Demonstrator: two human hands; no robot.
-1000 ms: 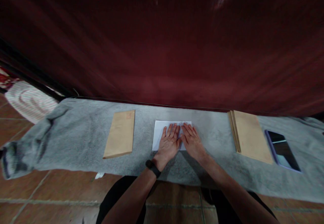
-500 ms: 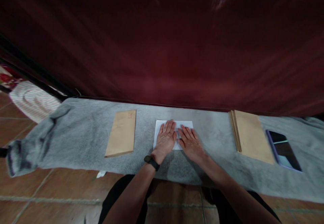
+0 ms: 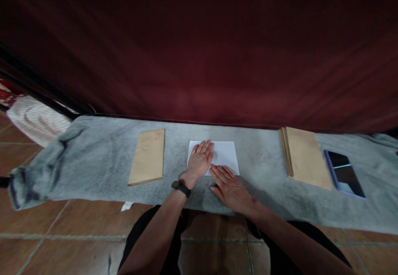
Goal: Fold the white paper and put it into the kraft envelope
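Note:
A white sheet of paper (image 3: pixel 224 152) lies on the grey cloth (image 3: pixel 102 163) in front of me. My left hand (image 3: pixel 200 158) rests flat on its left half, fingers stretched out and pointing away from me. Along the sheet's near edge lies my right hand (image 3: pixel 230 187), also flat, with only the fingertips over the paper. Neither hand grips anything. Whether the paper is one layer or folded, I cannot tell.
Left of the paper is a brown envelope (image 3: pixel 147 156) with a red mark. To the right lie several stacked brown envelopes (image 3: pixel 307 159) and a phone (image 3: pixel 345 173) in a purple case. A dark red curtain (image 3: pixel 199 59) hangs behind the cloth.
My right hand has slid toward me, from the middle of the paper to its near edge. My left hand stays on the left half. The view has shifted slightly.

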